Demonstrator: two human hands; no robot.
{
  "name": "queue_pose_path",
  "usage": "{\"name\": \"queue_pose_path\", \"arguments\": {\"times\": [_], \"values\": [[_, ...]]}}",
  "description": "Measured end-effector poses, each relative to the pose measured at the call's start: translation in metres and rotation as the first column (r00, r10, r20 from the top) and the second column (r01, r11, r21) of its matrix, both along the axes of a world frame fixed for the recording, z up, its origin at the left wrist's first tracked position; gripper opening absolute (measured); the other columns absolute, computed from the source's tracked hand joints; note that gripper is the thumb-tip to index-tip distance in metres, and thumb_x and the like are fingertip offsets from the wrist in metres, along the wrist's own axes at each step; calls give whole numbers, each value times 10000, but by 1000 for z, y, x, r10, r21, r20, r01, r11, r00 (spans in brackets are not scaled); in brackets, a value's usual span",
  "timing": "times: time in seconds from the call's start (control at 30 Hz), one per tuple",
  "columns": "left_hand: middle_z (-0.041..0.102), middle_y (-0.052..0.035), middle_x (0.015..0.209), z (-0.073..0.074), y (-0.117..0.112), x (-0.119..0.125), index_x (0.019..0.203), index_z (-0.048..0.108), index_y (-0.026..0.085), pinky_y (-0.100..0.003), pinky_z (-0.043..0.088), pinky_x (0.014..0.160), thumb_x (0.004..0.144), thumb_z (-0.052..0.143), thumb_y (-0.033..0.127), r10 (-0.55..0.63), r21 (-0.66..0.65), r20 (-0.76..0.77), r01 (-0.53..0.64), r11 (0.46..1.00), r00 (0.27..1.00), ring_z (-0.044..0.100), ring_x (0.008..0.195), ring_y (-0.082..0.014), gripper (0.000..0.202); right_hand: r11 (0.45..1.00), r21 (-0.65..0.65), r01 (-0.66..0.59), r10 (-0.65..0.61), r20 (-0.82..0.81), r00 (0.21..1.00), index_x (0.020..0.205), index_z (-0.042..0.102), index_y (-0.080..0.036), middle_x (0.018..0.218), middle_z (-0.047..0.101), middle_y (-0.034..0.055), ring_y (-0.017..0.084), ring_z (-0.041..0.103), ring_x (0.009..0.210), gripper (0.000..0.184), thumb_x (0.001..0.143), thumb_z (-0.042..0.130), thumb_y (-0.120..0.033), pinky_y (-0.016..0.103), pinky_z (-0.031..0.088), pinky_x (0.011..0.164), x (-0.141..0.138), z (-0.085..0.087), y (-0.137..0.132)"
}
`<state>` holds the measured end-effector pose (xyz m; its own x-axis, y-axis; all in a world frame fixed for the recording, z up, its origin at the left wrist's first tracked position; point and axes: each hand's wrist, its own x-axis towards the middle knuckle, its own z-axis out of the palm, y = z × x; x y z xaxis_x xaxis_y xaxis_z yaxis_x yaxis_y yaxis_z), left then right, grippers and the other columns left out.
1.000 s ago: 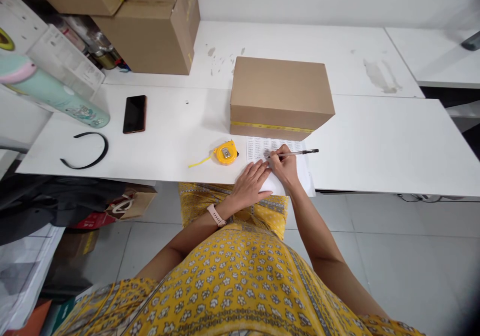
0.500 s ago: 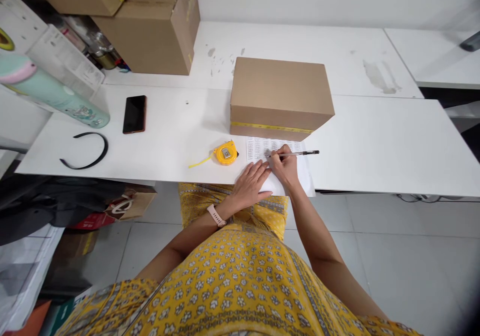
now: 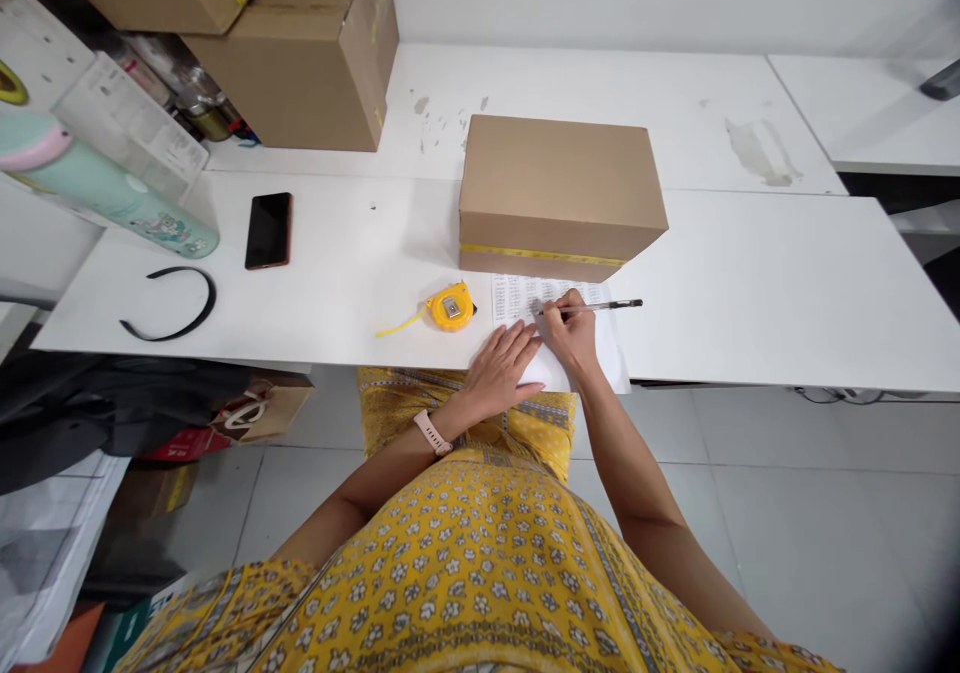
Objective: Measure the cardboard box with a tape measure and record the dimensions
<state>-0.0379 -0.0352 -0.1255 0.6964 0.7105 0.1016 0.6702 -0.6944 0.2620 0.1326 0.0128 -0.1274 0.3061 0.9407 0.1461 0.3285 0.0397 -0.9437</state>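
In my right hand (image 3: 570, 331) is a pen (image 3: 613, 305), pinched near its tip, which meets the printed sheet of paper (image 3: 611, 348). Fingers outstretched, my left hand (image 3: 504, 365) lies flat on the sheet's left part at the table's front edge. A closed cardboard box (image 3: 559, 173) with yellow tape along its front stands just behind the paper and may cover the paper's far edge. Left of the paper rests a yellow tape measure (image 3: 451, 306), a short length of its blade pulled out to the left.
On the white table (image 3: 757, 293) toward the left lie a phone (image 3: 269, 230), a black headband (image 3: 202, 303) and a mint-green bottle (image 3: 142, 198). Cardboard boxes (image 3: 300, 78) are stacked at the back left. A paper bag (image 3: 274, 403) sits below the table's left side.
The pen's rear end has shifted very slightly to the right with my right hand. My left hand, the box and the tape measure stay where they were.
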Motion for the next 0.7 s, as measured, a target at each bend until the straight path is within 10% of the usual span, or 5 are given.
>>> {"name": "queue_pose_path", "arguments": {"times": [0.7], "values": [[398,-179,1659,-1,0,1,1528,456,77,-468,191,1317,985,606,546,-1,11,-1,1,1000,1000,290,1583,-305,733,1000,-7,-2,2,23,1000,710,440,-243,546,433,-90,103,383,540,191,830,588,-254,264,311,555,1,-3,0]]}}
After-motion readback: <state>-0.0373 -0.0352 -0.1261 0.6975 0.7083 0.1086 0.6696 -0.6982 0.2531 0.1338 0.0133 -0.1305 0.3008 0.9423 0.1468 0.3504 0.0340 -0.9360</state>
